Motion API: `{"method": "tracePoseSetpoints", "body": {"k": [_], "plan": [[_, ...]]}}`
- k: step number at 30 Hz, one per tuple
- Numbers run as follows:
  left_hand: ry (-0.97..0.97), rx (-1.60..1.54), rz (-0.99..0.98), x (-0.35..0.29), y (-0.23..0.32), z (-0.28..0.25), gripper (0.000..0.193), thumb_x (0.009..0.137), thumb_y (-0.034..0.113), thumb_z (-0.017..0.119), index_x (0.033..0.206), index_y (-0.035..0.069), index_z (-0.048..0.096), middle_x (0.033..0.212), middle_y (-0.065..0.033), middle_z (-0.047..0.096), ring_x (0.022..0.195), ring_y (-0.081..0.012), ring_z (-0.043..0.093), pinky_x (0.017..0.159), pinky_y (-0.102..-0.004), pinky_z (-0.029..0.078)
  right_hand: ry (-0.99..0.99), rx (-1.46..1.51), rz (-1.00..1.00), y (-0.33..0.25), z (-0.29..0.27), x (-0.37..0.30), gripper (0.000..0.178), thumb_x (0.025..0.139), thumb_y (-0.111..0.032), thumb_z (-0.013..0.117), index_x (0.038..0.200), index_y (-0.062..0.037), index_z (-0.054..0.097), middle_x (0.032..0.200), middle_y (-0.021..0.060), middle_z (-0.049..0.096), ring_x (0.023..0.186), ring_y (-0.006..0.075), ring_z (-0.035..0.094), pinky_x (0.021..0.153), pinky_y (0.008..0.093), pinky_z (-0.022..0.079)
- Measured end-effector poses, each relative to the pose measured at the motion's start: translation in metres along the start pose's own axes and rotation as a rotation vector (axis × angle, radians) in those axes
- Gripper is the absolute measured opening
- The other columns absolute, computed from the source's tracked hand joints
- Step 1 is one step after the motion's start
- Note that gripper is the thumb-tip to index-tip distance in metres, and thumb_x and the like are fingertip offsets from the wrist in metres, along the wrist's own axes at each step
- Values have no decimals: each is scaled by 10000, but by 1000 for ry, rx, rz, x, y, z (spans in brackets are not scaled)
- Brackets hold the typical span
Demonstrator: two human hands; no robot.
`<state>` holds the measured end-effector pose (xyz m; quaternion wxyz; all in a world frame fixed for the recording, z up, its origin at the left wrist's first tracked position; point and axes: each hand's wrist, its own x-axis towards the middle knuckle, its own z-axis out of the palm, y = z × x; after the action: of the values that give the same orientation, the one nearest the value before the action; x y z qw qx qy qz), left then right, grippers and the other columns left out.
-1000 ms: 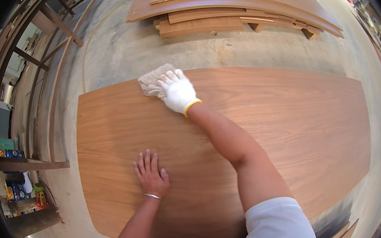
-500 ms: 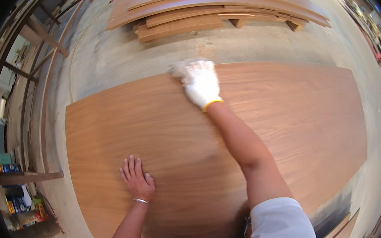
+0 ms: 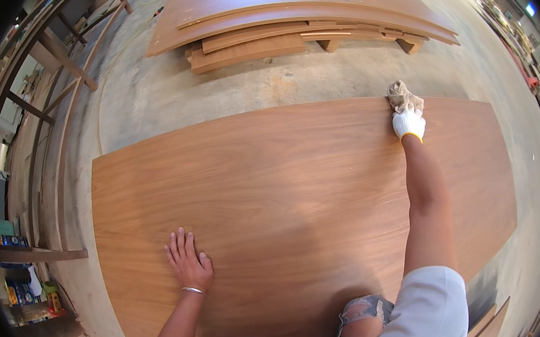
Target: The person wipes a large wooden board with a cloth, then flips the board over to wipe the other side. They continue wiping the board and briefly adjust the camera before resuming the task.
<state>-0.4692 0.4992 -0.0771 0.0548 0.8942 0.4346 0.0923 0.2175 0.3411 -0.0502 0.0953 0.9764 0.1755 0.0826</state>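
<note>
A large brown wood-grain panel point(image 3: 268, 188) lies flat in front of me. My left hand point(image 3: 189, 263), bare and with a metal bangle at the wrist, rests palm down near the panel's lower left, fingers spread. My right arm is stretched to the far edge, where my right hand point(image 3: 409, 122), in a white glove with a yellow cuff, is closed on a crumpled greyish-beige rag point(image 3: 405, 97). The rag sits on the far edge and partly sticks out past it. The glove and rag hide most of my right fingers.
Beyond the panel, a stack of brown boards point(image 3: 285, 14) rests on wooden blocks on the concrete floor point(image 3: 152, 108). To the left stands a dark wooden frame point(image 3: 44, 114) with boxes and containers point(image 3: 27, 288) low down. More boards point(image 3: 484, 335) lie at the lower right.
My right hand has swept to the right along the panel's far edge with the rag. My left hand stays flat at nearly the same spot. A knee in torn jeans now shows.
</note>
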Motion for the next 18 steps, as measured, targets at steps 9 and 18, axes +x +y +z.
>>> {"method": "tracePoseSetpoints", "body": {"k": [9,18], "plan": [[-17,16,-17,-6,-9,-8,642,866,181,502,1481,4,439,1628,-192,363,1531,-411,264,1254,-594,118,2,460,-907,-259,-119,-161,327,995,-322,517,1273,-288,687,1065,113,712,1112,284,614,954,484,440],[15,32,-8,-2,-9,-8,619,888,186,480,1483,18,446,1623,-181,378,1528,-403,279,1251,-593,131,242,529,-737,-209,-78,-122,300,974,-241,512,1199,-222,710,1210,50,706,1142,240,607,1024,461,360]]}}
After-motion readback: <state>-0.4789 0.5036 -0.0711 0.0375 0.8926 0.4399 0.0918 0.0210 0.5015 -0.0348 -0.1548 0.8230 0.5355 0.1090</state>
